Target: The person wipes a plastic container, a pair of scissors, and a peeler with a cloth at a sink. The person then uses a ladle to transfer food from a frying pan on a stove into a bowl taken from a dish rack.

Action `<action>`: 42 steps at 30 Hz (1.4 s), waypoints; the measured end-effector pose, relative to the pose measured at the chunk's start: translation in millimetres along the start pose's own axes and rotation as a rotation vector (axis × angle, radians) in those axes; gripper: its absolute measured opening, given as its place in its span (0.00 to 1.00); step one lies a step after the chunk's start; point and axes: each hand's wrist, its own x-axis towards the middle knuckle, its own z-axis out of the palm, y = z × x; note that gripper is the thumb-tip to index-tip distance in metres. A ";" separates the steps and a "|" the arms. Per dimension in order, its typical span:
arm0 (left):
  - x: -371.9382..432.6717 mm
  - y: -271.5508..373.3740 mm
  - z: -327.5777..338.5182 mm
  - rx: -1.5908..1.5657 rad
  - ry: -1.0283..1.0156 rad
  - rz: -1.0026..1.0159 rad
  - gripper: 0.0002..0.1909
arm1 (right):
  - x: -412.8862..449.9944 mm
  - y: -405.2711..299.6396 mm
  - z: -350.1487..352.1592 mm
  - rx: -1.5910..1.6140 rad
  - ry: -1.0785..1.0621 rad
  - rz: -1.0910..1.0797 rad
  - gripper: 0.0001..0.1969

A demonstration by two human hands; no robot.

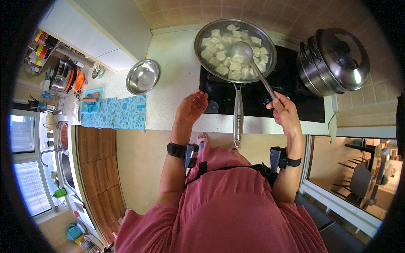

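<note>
My right hand (283, 110) grips the handle of a metal ladle (264, 80). The ladle's bowl rests among several pale dumplings (234, 66) in cloudy liquid. They fill a wide steel frying pan (196, 58) on the black cooktop (284, 109), and its long handle (238, 110) points towards me. My left hand (192, 107) is held palm up with loosely curled fingers near the cooktop's left edge. It holds nothing and does not touch the pan.
A lidded steel steamer pot (332, 63) stands at the cooktop's right. Left of the pan are a steel bowl (142, 77), a blue patterned cloth (121, 110) and a blue plastic tray (91, 100) with tools. The counter's front edge (215, 126) runs before me.
</note>
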 end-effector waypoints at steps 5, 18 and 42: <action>-2.1 -0.2 1.9 0.014 -0.012 0.005 0.07 | -1.4 1.3 -2.0 0.284 -0.083 0.086 0.17; -3.8 2.3 3.9 -0.003 -0.004 -0.008 0.05 | -11.2 4.1 -4.5 0.055 -0.053 -0.037 0.18; -1.3 5.5 -12.3 -0.007 -0.022 0.010 0.06 | 25.3 -2.8 31.4 -0.018 -0.020 -0.109 0.17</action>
